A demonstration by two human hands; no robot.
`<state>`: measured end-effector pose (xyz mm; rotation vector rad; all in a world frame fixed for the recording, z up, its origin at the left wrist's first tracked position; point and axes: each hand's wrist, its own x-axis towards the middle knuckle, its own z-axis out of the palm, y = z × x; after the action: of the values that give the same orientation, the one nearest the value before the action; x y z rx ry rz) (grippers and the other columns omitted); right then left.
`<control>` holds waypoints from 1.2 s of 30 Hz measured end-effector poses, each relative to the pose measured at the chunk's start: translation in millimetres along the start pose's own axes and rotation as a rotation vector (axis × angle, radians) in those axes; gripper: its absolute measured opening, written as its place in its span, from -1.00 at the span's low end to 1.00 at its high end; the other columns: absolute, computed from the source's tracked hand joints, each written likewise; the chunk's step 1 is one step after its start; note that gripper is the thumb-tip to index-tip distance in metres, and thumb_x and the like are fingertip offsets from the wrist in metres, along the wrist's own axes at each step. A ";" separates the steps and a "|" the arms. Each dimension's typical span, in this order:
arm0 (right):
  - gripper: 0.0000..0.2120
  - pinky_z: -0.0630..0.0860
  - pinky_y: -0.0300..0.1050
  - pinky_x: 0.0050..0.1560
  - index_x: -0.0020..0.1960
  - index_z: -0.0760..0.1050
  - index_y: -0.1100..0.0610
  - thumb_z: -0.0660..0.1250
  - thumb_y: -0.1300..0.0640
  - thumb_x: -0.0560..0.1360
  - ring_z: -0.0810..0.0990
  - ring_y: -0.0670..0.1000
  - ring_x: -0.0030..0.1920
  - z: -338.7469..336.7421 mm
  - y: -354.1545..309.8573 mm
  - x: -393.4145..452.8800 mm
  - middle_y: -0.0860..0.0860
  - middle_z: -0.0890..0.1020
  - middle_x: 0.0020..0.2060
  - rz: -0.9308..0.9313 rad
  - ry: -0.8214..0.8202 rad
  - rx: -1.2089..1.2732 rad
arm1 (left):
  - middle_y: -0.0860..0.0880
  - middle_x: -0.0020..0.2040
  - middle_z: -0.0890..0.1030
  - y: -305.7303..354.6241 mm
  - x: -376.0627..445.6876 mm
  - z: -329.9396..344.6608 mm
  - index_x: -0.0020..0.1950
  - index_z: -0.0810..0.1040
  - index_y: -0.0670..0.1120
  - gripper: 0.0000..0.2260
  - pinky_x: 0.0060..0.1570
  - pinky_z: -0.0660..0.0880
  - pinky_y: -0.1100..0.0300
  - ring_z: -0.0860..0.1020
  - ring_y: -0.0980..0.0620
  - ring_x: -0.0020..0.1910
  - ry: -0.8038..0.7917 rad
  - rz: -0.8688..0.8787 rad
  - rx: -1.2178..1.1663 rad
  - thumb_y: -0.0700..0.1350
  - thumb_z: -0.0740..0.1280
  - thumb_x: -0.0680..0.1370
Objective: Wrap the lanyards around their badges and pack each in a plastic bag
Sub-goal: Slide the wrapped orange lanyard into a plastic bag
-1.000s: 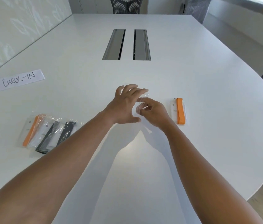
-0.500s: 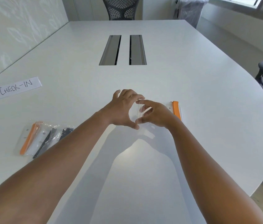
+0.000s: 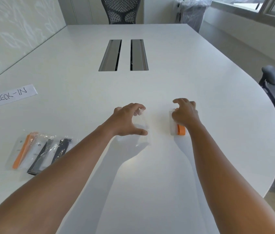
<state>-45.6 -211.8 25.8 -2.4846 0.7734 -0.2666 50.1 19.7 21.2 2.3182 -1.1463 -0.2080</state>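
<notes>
L hand (image 3: 125, 121) pinches clear plastic bag (image 3: 143, 130) w/ curled fingers; R hand (image 3: 184, 114), fingers curled, rests over orange-lanyard badge (image 3: 178, 129) on tabletop (image 3: 150, 88); grip unclear.

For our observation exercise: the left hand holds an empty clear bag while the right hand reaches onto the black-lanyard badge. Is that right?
Not quite. In the head view the left hand does hold the clear bag, but the badge under the right hand has an orange lanyard, not black.

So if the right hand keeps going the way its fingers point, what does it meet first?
The right hand is over the orange-lanyard badge, fingers pointing away and slightly left. Beyond them only bare table shows, so the way looks free; the hand's height above the table is unclear.
</notes>
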 end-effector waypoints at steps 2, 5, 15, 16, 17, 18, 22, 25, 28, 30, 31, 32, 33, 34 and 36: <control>-0.43 0.34 0.09 0.36 0.47 0.35 0.06 0.15 0.29 0.47 0.22 0.14 0.46 0.5 8.0 1.1 0.01 0.39 0.45 0.057 -0.073 -0.004 | 0.21 0.16 0.49 1.0 2.3 1.7 0.40 0.38 0.14 -0.22 0.37 0.17 0.14 0.49 0.23 0.16 -0.020 -0.009 0.005 0.28 0.59 0.27; -0.43 0.39 0.05 0.30 0.48 0.33 0.07 0.15 0.29 0.48 0.32 0.15 0.42 3.3 16.3 -0.1 0.06 0.44 0.40 0.078 -0.117 -0.014 | 0.21 0.16 0.49 1.2 4.5 3.5 0.40 0.38 0.14 -0.22 0.33 0.18 0.14 0.50 0.22 0.15 -0.037 -0.021 0.007 0.28 0.59 0.27; -0.53 0.54 -0.01 0.22 0.37 0.49 0.16 0.43 0.19 0.47 0.60 0.14 0.16 -1.3 9.0 2.7 0.11 0.56 0.23 0.238 -0.180 0.270 | 0.21 0.16 0.48 -5.6 5.3 9.0 0.41 0.36 0.14 -0.19 0.35 0.21 0.11 0.50 0.20 0.14 -0.072 -0.061 0.028 0.33 0.57 0.26; -0.57 0.55 0.04 0.24 0.31 0.53 0.19 0.46 0.20 0.45 0.62 0.14 0.13 -1.0 8.2 1.9 0.12 0.60 0.19 0.262 -0.218 0.323 | 0.21 0.17 0.48 -6.5 4.8 9.4 0.41 0.36 0.15 -0.18 0.35 0.21 0.11 0.50 0.21 0.14 -0.073 -0.065 0.032 0.34 0.57 0.25; -0.65 0.56 0.06 0.23 0.22 0.58 0.21 0.47 0.23 0.44 0.65 0.15 0.09 -0.6 7.1 0.9 0.14 0.63 0.14 0.279 -0.243 0.374 | 0.21 0.17 0.48 -7.3 4.3 9.4 0.41 0.36 0.15 -0.18 0.36 0.21 0.11 0.50 0.21 0.14 -0.072 -0.068 0.036 0.35 0.57 0.24; -0.74 0.57 0.06 0.22 0.12 0.61 0.22 0.47 0.26 0.44 0.66 0.15 0.07 -0.1 5.7 -0.4 0.17 0.65 0.10 0.288 -0.255 0.419 | 0.21 0.17 0.48 -7.9 3.8 9.4 0.41 0.36 0.15 -0.17 0.36 0.21 0.10 0.50 0.21 0.14 -0.070 -0.072 0.040 0.35 0.57 0.24; -0.88 0.62 -0.03 0.10 -0.01 0.60 0.20 0.46 0.30 0.46 0.66 0.11 0.03 -3.6 -1.9 -2.2 0.14 0.64 0.01 0.307 -0.281 0.526 | 0.20 0.17 0.47 -9.3 2.0 9.0 0.40 0.36 0.15 -0.17 0.34 0.24 0.07 0.50 0.20 0.11 -0.047 -0.083 0.038 0.35 0.57 0.23; -0.90 0.64 -0.09 -0.03 -0.12 0.55 0.17 0.45 0.30 0.48 0.64 0.05 -0.11 -7.5 -8.9 -0.6 0.10 0.61 -0.11 0.315 -0.299 0.583 | 0.19 0.18 0.47 -10.3 -0.4 8.4 0.40 0.36 0.16 -0.17 0.33 0.24 0.07 0.49 0.19 0.11 -0.016 -0.095 0.029 0.34 0.58 0.22; -0.90 0.64 -0.13 -0.11 -0.14 0.55 0.18 0.44 0.31 0.48 0.62 0.04 -0.18 -10.9 -13.5 0.9 0.10 0.61 -0.17 0.338 -0.209 0.690 | 0.18 0.20 0.45 -11.5 -3.9 8.1 0.41 0.34 0.16 -0.16 0.32 0.24 0.07 0.49 0.19 0.11 0.020 -0.110 0.022 0.33 0.58 0.23; -0.90 0.64 -0.16 -0.19 -0.18 0.55 0.17 0.44 0.30 0.46 0.63 0.04 -0.19 -14.2 -15.6 1.9 0.10 0.62 -0.18 0.324 -0.112 0.765 | 0.18 0.20 0.45 -11.9 -5.8 7.7 0.42 0.33 0.17 -0.16 0.33 0.23 0.08 0.49 0.19 0.12 0.037 -0.122 0.012 0.33 0.58 0.24; -0.90 0.63 -0.16 -0.22 -0.18 0.56 0.16 0.45 0.28 0.46 0.64 0.04 -0.17 -15.7 -16.7 2.4 0.10 0.63 -0.17 0.310 -0.072 0.797 | 0.18 0.21 0.45 -11.7 -6.4 7.0 0.42 0.33 0.16 -0.16 0.33 0.23 0.08 0.49 0.18 0.12 0.043 -0.129 0.007 0.32 0.58 0.24; -0.91 0.63 -0.16 -0.22 -0.17 0.56 0.16 0.45 0.28 0.45 0.65 0.04 -0.14 -17.1 -18.1 2.7 0.10 0.64 -0.15 0.296 -0.039 0.825 | 0.18 0.21 0.45 -11.2 -6.6 6.2 0.43 0.33 0.16 -0.16 0.33 0.22 0.08 0.49 0.18 0.13 0.049 -0.136 0.004 0.32 0.59 0.25; -0.92 0.64 -0.15 -0.19 -0.16 0.56 0.16 0.46 0.27 0.44 0.66 0.05 -0.11 -18.1 -19.8 3.0 0.10 0.64 -0.12 0.285 -0.012 0.845 | 0.17 0.21 0.45 -10.5 -6.7 5.2 0.43 0.33 0.16 -0.16 0.33 0.22 0.08 0.50 0.17 0.13 0.053 -0.141 0.001 0.31 0.59 0.25; -0.92 0.66 -0.13 -0.15 -0.14 0.56 0.16 0.46 0.26 0.44 0.66 0.05 -0.09 -19.0 -22.0 2.8 0.10 0.64 -0.10 0.277 0.006 0.859 | 0.17 0.21 0.45 -9.5 -6.8 4.2 0.43 0.33 0.15 -0.16 0.32 0.23 0.09 0.50 0.17 0.13 0.056 -0.143 -0.001 0.31 0.59 0.25; -0.92 0.67 -0.11 -0.11 -0.13 0.57 0.17 0.47 0.25 0.43 0.66 0.05 -0.10 -18.8 -27.0 1.7 0.09 0.63 -0.10 0.270 0.021 0.871 | 0.18 0.20 0.46 -7.0 -6.7 2.6 0.43 0.33 0.16 -0.17 0.31 0.23 0.09 0.51 0.18 0.12 0.069 -0.139 -0.004 0.31 0.58 0.26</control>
<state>-37.6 -201.8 56.2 -1.5483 0.7723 -0.4211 49.8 27.3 14.7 2.3846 -0.9515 -0.1798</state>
